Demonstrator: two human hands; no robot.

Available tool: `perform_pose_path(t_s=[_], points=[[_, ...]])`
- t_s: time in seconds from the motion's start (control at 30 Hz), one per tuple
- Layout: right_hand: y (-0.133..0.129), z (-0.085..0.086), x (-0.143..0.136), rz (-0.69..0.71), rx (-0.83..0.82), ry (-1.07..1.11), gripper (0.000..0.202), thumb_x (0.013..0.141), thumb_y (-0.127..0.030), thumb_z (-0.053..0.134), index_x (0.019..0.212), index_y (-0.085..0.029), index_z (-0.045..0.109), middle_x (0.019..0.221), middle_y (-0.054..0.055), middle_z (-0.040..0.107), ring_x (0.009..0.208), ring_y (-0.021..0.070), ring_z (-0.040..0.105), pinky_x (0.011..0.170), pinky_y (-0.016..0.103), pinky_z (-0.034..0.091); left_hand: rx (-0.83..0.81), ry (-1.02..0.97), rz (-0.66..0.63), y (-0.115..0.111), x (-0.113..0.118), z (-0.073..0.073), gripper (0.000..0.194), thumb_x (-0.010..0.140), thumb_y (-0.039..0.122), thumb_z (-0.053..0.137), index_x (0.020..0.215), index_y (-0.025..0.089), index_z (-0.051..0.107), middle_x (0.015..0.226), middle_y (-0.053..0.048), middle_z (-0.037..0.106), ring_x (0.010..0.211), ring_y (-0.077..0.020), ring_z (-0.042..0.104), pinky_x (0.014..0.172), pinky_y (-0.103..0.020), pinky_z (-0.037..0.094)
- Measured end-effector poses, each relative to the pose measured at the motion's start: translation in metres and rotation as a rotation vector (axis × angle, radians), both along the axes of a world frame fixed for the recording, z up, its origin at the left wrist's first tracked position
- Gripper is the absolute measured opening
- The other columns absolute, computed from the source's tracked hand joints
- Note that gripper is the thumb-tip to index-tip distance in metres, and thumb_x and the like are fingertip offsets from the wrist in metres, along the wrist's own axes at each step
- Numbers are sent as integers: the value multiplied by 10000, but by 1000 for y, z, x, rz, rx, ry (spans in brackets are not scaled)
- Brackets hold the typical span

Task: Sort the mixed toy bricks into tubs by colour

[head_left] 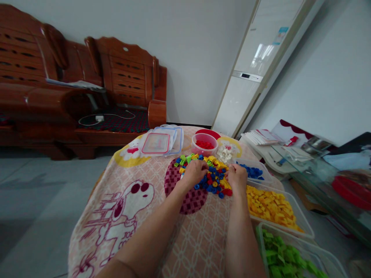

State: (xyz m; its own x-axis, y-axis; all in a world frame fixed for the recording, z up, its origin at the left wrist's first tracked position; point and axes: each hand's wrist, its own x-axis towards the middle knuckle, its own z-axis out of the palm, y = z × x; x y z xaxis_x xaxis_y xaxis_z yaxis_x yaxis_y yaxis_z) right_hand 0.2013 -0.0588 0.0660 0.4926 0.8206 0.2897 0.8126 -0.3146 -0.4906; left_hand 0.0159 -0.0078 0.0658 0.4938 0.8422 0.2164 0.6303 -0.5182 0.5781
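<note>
A mixed pile of toy building bricks (pixel 213 179) in blue, yellow, red and green lies on the cloth-covered table. Over its left side is my left hand (pixel 196 172), fingers curled down among the bricks; what they hold, if anything, is hidden. At the pile's right edge, my right hand (pixel 237 177) has its fingers pinched together, and I cannot make out what is between them. Just beyond that hand stands a clear box of blue bricks (pixel 251 172). Behind the pile are a round tub (pixel 204 151) with red bricks and a small heap of white bricks (pixel 224 153).
Clear lids (pixel 156 143) are stacked at the table's back left. Along the right edge stand a box of yellow bricks (pixel 271 206) and a box of green bricks (pixel 286 256). A glass shelf (pixel 315 170) is further right; a wooden sofa (pixel 124 77) stands behind.
</note>
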Motion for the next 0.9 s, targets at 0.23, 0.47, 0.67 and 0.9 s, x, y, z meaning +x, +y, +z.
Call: perform_pose_path(t_s=[0.23,0.47,0.67,0.9], points=[[6,-21,-7,-10,-19,38,408,883,-245,376,1073,-110,711,1052,152,713,949,224,624,837,267,413,33,178,38,-12,18,-13,290,792,322,658,1066,226,661,1101,-62,679,1023,-228,627,865,-312,486],[6,-33,1,-11,52,120,452,861,-273,382,1116,-85,704,1058,159,718,973,236,630,883,281,420,55,170,16,-11,21,-20,229,787,299,661,1005,229,664,1056,-56,680,986,-229,638,827,-309,495],[11,-42,3,-2,130,137,454,828,-299,386,1038,-99,736,909,137,738,863,234,631,827,294,435,24,-70,24,-3,16,-18,130,727,250,715,849,202,714,904,-36,711,887,-201,651,793,-293,491],[14,-47,5,-25,182,130,444,809,-322,404,979,-103,750,719,112,709,731,227,609,748,302,427,-356,-808,111,17,15,-19,133,685,225,709,795,149,706,594,17,644,509,-117,586,577,-262,502]])
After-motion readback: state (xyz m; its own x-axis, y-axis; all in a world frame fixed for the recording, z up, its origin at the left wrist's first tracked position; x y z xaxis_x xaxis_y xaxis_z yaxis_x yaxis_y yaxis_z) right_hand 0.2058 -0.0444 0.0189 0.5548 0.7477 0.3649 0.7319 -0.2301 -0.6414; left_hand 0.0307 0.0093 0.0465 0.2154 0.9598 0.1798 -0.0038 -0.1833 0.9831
